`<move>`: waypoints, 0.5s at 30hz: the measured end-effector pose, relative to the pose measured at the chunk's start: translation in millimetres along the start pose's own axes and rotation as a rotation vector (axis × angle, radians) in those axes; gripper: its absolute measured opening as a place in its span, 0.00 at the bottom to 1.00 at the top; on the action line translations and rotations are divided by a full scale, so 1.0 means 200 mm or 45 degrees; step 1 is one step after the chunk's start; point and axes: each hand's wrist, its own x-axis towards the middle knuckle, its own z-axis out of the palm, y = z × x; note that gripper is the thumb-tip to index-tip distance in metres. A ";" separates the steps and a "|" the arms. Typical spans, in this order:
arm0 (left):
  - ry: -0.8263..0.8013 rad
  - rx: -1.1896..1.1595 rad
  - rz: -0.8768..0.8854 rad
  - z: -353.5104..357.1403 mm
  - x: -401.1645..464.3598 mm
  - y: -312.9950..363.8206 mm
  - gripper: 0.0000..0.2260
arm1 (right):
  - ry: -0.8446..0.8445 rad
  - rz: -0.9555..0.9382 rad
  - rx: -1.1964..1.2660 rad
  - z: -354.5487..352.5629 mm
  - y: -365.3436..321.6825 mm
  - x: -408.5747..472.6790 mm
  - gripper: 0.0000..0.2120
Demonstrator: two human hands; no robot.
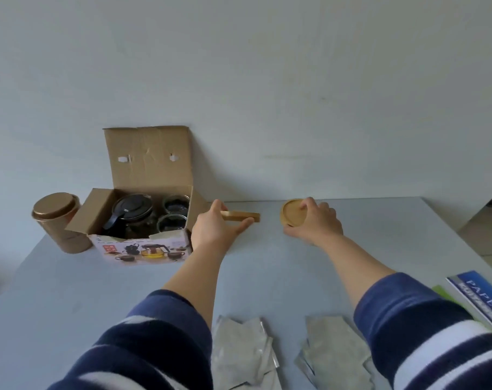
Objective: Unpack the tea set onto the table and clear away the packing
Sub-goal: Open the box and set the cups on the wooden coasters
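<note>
An open cardboard box (143, 249) stands at the back left of the table, its lid flap up against the wall. Inside it sit a glass teapot (132, 212) with a black lid and two glass cups (175, 205). Just right of the box my left hand (215, 226) grips a stack of wooden coasters (243, 216) seen edge-on, low over the table. Further right my right hand (313, 220) holds one round wooden coaster (292, 212), tilted, its lower edge at the tabletop.
A copper-coloured tin (58, 220) stands left of the box. Silver foil packets (242, 353) lie in two piles near the front edge. A blue booklet (484, 299) lies at the right edge of the pale table (380, 235). The wall runs along the back.
</note>
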 end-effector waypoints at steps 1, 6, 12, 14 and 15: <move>-0.026 -0.017 -0.042 0.09 0.01 0.05 0.26 | -0.020 0.013 -0.023 -0.01 0.09 0.05 0.31; -0.151 -0.035 -0.217 0.53 0.06 0.21 0.26 | -0.110 0.046 -0.077 0.01 0.50 0.30 0.31; -0.176 -0.029 -0.308 0.77 0.16 0.30 0.25 | -0.133 0.025 -0.105 0.14 0.78 0.56 0.31; -0.167 -0.019 -0.324 0.81 0.20 0.32 0.25 | -0.145 0.016 -0.096 0.18 0.83 0.63 0.31; -0.162 -0.015 -0.328 0.83 0.21 0.33 0.25 | -0.156 0.016 -0.100 0.20 0.84 0.66 0.31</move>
